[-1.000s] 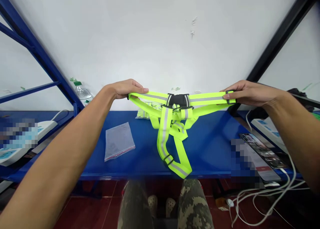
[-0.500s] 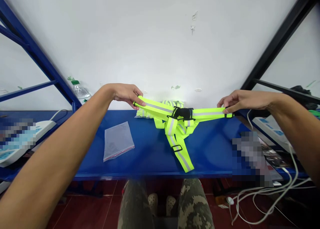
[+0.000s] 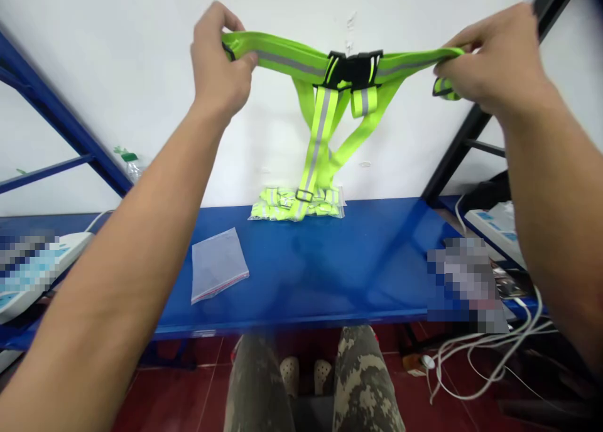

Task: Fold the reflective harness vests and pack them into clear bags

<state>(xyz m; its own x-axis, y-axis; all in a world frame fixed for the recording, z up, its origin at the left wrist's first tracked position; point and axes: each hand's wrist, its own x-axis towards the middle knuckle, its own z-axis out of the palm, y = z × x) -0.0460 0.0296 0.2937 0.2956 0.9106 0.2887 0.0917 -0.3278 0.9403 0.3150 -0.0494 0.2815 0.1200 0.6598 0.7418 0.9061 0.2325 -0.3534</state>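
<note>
A neon yellow-green reflective harness (image 3: 318, 130) with grey stripes is stretched out in the air in front of the white wall. My left hand (image 3: 220, 61) grips its left end between thumb and fingers. Its right end is pinched in my right hand (image 3: 494, 58), with a short strap end and slider hanging below the fingers. A black buckle (image 3: 353, 70) joins the belt at the middle, fastened. Loose straps dangle beneath it, one with a black slider (image 3: 304, 196). Behind the lowest strap lie several bagged harnesses (image 3: 268, 211) at the table's back.
On the blue table (image 3: 301, 281), a stack of clear zip bags (image 3: 219, 265) lies left of centre. White power strips (image 3: 70, 253) flank the table. Black and blue metal frames rise at either side. White cables (image 3: 490, 363) hang at lower right. A bottle (image 3: 133, 166) stands at the back left.
Both hands have risen well above the table, lifting the harness with them. Its hanging straps have come up off the tabletop, and the bagged harnesses behind show more fully.
</note>
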